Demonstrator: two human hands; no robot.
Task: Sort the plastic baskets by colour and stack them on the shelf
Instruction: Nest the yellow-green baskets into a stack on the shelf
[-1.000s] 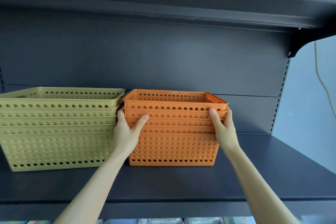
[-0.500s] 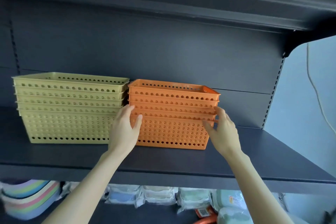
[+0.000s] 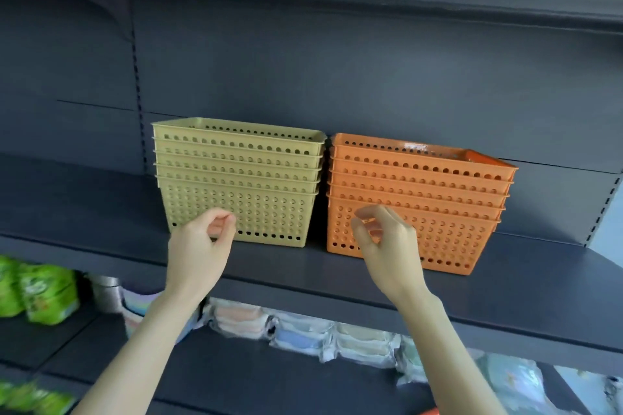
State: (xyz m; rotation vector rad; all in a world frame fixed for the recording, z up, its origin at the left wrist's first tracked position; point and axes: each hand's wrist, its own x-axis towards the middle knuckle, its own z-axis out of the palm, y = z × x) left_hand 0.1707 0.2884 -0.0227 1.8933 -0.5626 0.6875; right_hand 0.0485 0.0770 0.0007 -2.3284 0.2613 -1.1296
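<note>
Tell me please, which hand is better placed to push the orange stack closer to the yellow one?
Probably the right hand: it hovers, empty, in front of the orange stack, while the left hand is before the yellow stack.

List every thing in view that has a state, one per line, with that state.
yellow-green basket stack: nested, upright on the shelf, left of the orange one.
orange basket stack: nested, upright, apart from the yellow-green stack by a narrow gap.
left hand: empty, fingers loosely curled, off the baskets.
right hand: empty, fingers loosely curled, in front of the orange stack.
shelf: bears both stacks.
</note>
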